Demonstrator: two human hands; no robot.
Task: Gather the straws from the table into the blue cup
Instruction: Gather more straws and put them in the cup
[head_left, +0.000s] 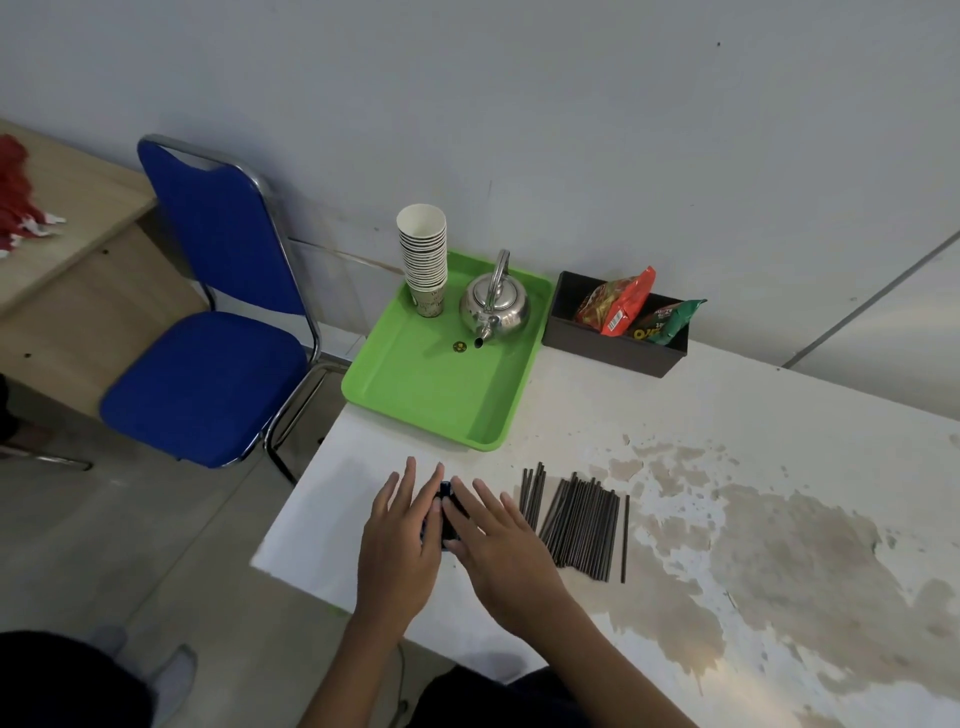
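A small dark blue cup (445, 500) stands on the white table (727, 410) near its front left corner, mostly hidden between my two hands. My left hand (400, 540) presses against its left side with straight, spread fingers. My right hand (498, 540) presses against its right side, thumb tucked at the cup's near side. Several thin black straws (582, 519) lie side by side flat on the table just right of my right hand, with one straw slightly apart at the right end of the row.
Behind the hands lies a green tray (415, 410) carrying a stack of paper cups (423, 254) and a steel kettle (493, 306). A black box (613, 353) of snack packets stands by the wall. A blue chair (208, 374) and a wooden desk (78, 270) are left of the table.
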